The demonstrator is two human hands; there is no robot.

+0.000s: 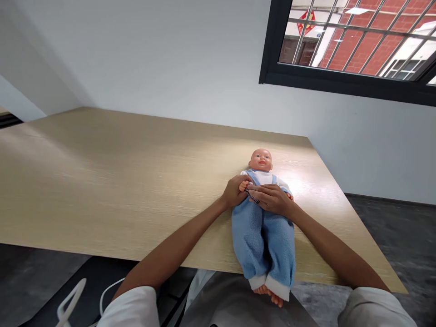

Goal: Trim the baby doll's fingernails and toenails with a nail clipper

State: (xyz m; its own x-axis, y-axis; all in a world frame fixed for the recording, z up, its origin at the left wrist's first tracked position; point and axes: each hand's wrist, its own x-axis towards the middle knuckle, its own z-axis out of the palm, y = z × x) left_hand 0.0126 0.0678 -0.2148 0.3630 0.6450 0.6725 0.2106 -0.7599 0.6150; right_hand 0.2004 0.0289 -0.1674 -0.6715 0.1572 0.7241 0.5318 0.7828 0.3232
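A baby doll [264, 238] in blue fleece overalls and a white top lies on its back, head toward the wall. Its legs reach past the table's near edge. My left hand [235, 191] is closed around the doll's arm on the left side, and the doll's small hand [243, 185] shows between my fingers. Over the doll's belly, my right hand [272, 199] pinches a small shiny nail clipper [252, 196]. The clipper's tip is close by the doll's fingers; whether they touch, I cannot tell. My fingers partly cover the clipper.
The doll lies on a light wooden table [136, 181], near its right end. Behind the table is a white wall [170, 59] with a dark-framed, barred window [347, 41]. A black chair seat [91, 281] and a white cable [105, 290] are at lower left.
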